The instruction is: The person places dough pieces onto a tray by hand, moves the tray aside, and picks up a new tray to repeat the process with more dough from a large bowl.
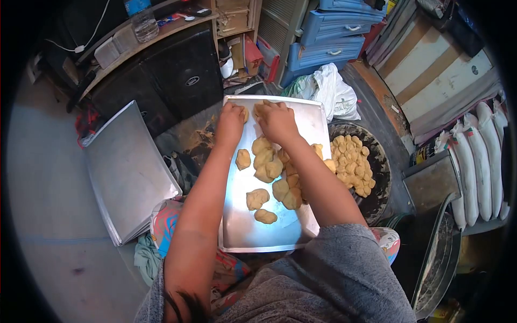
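Partly under right-hand fingers (276,105), dough (259,111).

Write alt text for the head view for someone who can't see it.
A person's left hand and right hand each touch a tan, dough-like lump at the far end of a silvery rectangular metal tray. More lumps lie nearer the body; a round black pan of similar lumps stands to the right.

Tan dough pieces (257,199), silver tray (242,234), blue drawers (323,52), mottled grey shirt (344,269)
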Tool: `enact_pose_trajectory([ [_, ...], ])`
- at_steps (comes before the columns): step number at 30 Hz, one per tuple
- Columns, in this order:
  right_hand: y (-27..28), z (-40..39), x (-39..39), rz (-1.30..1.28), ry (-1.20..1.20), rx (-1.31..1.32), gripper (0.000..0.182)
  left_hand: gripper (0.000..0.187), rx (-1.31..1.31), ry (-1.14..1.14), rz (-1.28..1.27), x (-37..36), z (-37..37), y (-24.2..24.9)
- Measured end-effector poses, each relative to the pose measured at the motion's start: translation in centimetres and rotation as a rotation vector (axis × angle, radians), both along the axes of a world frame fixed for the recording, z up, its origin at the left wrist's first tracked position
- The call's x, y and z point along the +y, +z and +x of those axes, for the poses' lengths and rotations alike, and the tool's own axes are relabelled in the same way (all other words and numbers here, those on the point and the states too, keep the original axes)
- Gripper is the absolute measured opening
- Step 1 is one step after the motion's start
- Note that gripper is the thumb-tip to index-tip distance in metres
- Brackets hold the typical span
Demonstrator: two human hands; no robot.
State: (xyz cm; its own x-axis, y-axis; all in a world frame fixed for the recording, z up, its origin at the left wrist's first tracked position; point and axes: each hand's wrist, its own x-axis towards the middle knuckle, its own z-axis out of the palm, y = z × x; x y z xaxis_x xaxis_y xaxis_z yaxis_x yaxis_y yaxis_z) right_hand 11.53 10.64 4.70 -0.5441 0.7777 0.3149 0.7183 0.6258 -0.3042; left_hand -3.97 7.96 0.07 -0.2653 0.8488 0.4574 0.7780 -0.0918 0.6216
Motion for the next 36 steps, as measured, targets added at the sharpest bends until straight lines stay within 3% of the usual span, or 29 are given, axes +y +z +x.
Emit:
enact_pose_trajectory([
  [2,0.7,0.9,-1.2,-0.155,-0.05,-0.026,0.035,0.015,-0.028,0.053,0.081,1.4,-0.3,-0.2],
  [4,0.0,2.2,-2.0,-0.552,0.239,-0.082,0.036,0.015,0.005,0.033,0.031,2.2,-0.5,0.3],
  [5,-0.1,2.9,-1.6,-0.559,0.232,-0.079,0.036,0.016,0.047,0.019,-0.009,2.3,-0.5,0.8],
  [8,0.5,4.2,1.5,-0.505,0.003,0.34,0.038,0.021,0.217,0.083,0.124,1.7,0.5,2.2],
  [10,2.6,4.1,1.9,-0.272,-0.256,0.577,0.042,0.025,0.275,-0.024,0.096,1.1,1.4,3.1],
  [12,-0.6,4.2,3.3,-0.188,-0.254,0.553,0.048,0.028,0.325,-0.137,0.068,0.9,2.1,3.0],
  [14,-2.0,3.8,3.2,-0.183,-0.225,0.061,0.049,0.032,0.269,-0.205,-0.202,1.6,2.3,2.7],
  [15,-1.7,4.4,3.3,-0.192,-0.205,-0.015,0.056,0.034,0.3,-0.18,-0.214,1.8,2.4,2.5],
  [16,-0.2,5.0,2.7,-0.191,-0.203,-0.014,0.056,0.034,0.3,-0.178,-0.213,1.9,2.6,2.5],
  [18,2.2,7.0,1.4,-0.217,-0.233,0.032,0.064,0.038,0.466,-0.116,0.036,1.9,3.1,2.2],
  [19,2.3,8.2,1.3,-0.356,-0.158,-0.058,0.074,0.038,0.468,-0.118,0.033,2.0,3.4,2.3],
  [22,0.9,9.9,1.3,-0.677,0.299,-0.33,0.051,0.044,0.47,-0.244,0.015,2.4,5.2,2.5],
  [23,0.9,10.5,1.7,-0.675,0.294,-0.328,0.051,0.046,0.49,-0.284,-0.067,2.7,6.0,2.7],
  [25,1.6,11.1,2.7,-0.67,0.115,0.097,0.044,0.039,0.491,-0.304,-0.086,3.2,7.2,2.8],
  [28,1.1,10.7,5.3,-0.385,-0.21,0.439,0.04,0.03,0.533,-0.236,-0.168,3.9,8.1,3.3],
  [30,-0.7,9.6,5.9,-0.321,-0.339,0.343,0.032,0.024,0.544,-0.212,-0.095,4.2,8.1,2.4],
  [32,-2.7,10.0,6.6,-0.243,-0.248,0.241,0.031,0.025,0.604,-0.194,-0.13,4.3,7.9,2.5],
  [34,-0.5,11.0,5.9,-0.17,-0.146,0.277,0.03,0.027,0.609,-0.184,-0.113,3.6,7.6,2.7],
  [36,1.4,13.0,3.7,-0.179,-0.178,0.126,0.033,0.029,0.435,-0.161,0.108,1.7,7.4,3.5],
])
